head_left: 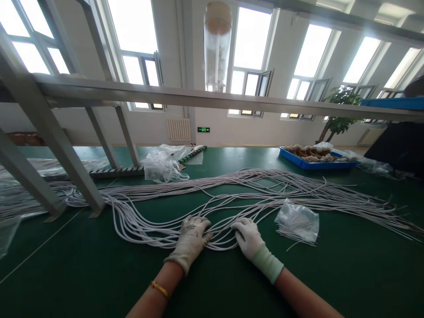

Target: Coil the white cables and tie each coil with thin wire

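A loose bundle of thin white cables runs in long curves across the green table. My left hand, in a whitish glove with faint print, is closed over the near part of the bundle, its thumb pointing right. Just to its right, my right hand, in a white glove with a pale green cuff, has its bent fingers closed on cables of the same bundle. The undersides of both hands' fingers are hidden. Beside my right hand, a clear plastic bag lies over short, thin white pieces.
Metal frame legs stand on the left, with a rail crossing above the table. Crumpled plastic bags lie at the back. A blue tray holding brownish parts stands back right. Cable ends spread rightward.
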The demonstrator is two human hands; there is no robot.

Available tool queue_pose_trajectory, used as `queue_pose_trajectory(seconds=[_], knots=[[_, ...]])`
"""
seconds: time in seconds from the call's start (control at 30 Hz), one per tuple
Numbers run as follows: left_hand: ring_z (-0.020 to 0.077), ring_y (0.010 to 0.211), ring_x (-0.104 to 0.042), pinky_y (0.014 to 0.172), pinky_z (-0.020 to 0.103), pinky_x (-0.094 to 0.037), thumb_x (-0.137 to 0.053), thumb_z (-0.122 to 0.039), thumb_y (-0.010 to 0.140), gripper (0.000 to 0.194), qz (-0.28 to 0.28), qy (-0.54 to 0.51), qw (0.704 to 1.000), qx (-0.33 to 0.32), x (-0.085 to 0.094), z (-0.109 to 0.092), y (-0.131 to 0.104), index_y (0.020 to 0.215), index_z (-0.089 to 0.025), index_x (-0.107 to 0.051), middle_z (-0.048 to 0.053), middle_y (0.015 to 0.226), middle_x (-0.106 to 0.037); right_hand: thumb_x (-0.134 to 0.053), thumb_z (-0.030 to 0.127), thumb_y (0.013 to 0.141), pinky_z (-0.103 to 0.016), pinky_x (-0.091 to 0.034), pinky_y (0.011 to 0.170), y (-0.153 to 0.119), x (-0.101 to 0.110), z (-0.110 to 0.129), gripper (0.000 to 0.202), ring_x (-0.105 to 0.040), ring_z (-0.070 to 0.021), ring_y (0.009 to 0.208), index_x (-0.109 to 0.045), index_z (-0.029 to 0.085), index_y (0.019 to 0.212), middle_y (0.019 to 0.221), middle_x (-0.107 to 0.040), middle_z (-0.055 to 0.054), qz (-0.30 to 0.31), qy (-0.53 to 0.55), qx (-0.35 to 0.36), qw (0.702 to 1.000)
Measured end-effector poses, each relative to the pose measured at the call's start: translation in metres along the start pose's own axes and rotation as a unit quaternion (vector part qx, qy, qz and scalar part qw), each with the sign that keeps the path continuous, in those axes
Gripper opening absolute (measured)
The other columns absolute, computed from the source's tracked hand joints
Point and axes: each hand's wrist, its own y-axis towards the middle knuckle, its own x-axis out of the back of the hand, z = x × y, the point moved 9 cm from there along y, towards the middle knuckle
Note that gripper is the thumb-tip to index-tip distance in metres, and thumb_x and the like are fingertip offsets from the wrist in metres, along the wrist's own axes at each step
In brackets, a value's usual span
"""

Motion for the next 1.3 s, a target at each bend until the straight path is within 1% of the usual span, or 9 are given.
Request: queue_pose_trajectory(seconds=[0.1, 0.23, 0.67, 0.8, 0.87, 1.0, 1.1, 1.2, 1.3], knots=[[0.0325, 0.136, -0.05, 0.118, 0.057, -0.031, -0.059, -0.043, 0.094, 0.041, -0.003, -0.005, 1.0, -0.009, 0.001, 0.0, 0.002, 0.13, -0.025, -0.067, 0.009, 0.139, -0.064, -0.054, 0.006, 0.087, -0.049, -0.046, 0.099, 0.0, -0.003, 0.008, 0.037, -0.056, -0.0306, 0.112, -0.072, 0.024, 0.115, 0.116, -0.066, -0.009, 0.021, -0.002, 0.025, 0.999], [0.0326, 0.135, -0.051, 0.119, 0.055, -0.03, -0.06, -0.043, 0.093, 0.041, -0.009, -0.004, 1.0, -0.025, 0.0, 0.0, 0.003, 0.129, -0.025, -0.069, 0.008, 0.138, -0.065, -0.055, 0.005, 0.086, -0.049, -0.045, 0.098, 0.0, -0.009, 0.012, 0.04, -0.056, -0.0308, 0.112, -0.07, 0.023, 0.119, 0.118, -0.065, -0.01, 0.044, -0.008, 0.045, 0.998], [0.0316, 0.137, -0.051, 0.122, 0.052, -0.028, -0.058, -0.044, 0.093, 0.042, -0.011, -0.001, 1.0, -0.017, -0.001, 0.001, 0.002, 0.129, -0.025, -0.069, 0.008, 0.141, -0.065, -0.054, 0.01, 0.09, -0.05, -0.047, 0.098, 0.0, -0.01, 0.008, 0.033, -0.055, -0.0318, 0.113, -0.07, 0.022, 0.116, 0.119, -0.064, -0.011, 0.056, -0.015, 0.023, 0.998], [0.0365, 0.146, -0.04, 0.123, 0.057, -0.023, -0.059, -0.044, 0.092, 0.044, -0.004, -0.003, 1.0, -0.008, 0.0, 0.001, 0.002, 0.13, -0.023, -0.069, 0.009, 0.146, -0.061, -0.055, 0.01, 0.089, -0.051, -0.047, 0.097, 0.0, -0.01, 0.008, 0.033, -0.056, -0.0322, 0.113, -0.07, 0.023, 0.115, 0.12, -0.065, -0.011, 0.058, -0.015, 0.018, 0.998], [0.0376, 0.146, -0.039, 0.123, 0.057, -0.023, -0.059, -0.044, 0.092, 0.045, -0.001, -0.007, 1.0, -0.002, 0.0, 0.002, 0.002, 0.131, -0.023, -0.069, 0.009, 0.148, -0.06, -0.055, 0.01, 0.09, -0.051, -0.048, 0.097, 0.0, -0.01, 0.007, 0.033, -0.056, -0.0322, 0.113, -0.07, 0.024, 0.115, 0.12, -0.065, -0.011, 0.059, -0.015, 0.017, 0.998], [0.0337, 0.141, -0.046, 0.123, 0.053, -0.025, -0.058, -0.045, 0.093, 0.043, 0.0, -0.023, 1.0, 0.0, 0.0, 0.004, 0.001, 0.129, -0.025, -0.069, 0.008, 0.144, -0.062, -0.054, 0.011, 0.09, -0.05, -0.047, 0.097, 0.0, -0.01, 0.008, 0.032, -0.056, -0.0321, 0.113, -0.07, 0.023, 0.115, 0.119, -0.065, -0.011, 0.057, -0.013, 0.02, 0.998], [0.0327, 0.136, -0.049, 0.119, 0.049, -0.033, -0.061, -0.045, 0.091, 0.039, -0.005, -0.037, 0.999, 0.014, -0.002, 0.007, 0.001, 0.125, -0.028, -0.07, 0.006, 0.139, -0.063, -0.054, 0.011, 0.09, -0.05, -0.046, 0.097, 0.0, -0.011, 0.008, 0.032, -0.055, -0.0315, 0.112, -0.07, 0.022, 0.115, 0.118, -0.065, -0.011, 0.054, -0.011, 0.026, 0.998], [0.0329, 0.128, -0.057, 0.108, 0.043, -0.046, -0.067, -0.039, 0.087, 0.047, -0.014, -0.054, 0.997, 0.052, -0.006, 0.013, 0.004, 0.132, -0.024, -0.064, 0.009, 0.143, -0.057, -0.054, 0.01, 0.089, -0.05, -0.045, 0.099, 0.0, -0.012, 0.007, 0.032, -0.055, -0.031, 0.112, -0.071, 0.022, 0.114, 0.118, -0.065, -0.011, 0.051, -0.009, 0.031, 0.998], [0.0321, 0.124, -0.061, 0.101, 0.04, -0.051, -0.07, -0.033, 0.085, 0.062, -0.02, -0.075, 0.993, 0.09, -0.012, 0.019, 0.007, 0.143, -0.02, -0.052, 0.015, 0.154, -0.043, -0.055, 0.01, 0.088, -0.05, -0.045, 0.099, 0.0, -0.012, 0.006, 0.033, -0.055, -0.031, 0.112, -0.071, 0.021, 0.114, 0.117, -0.065, -0.011, 0.045, -0.009, 0.033, 0.998]])
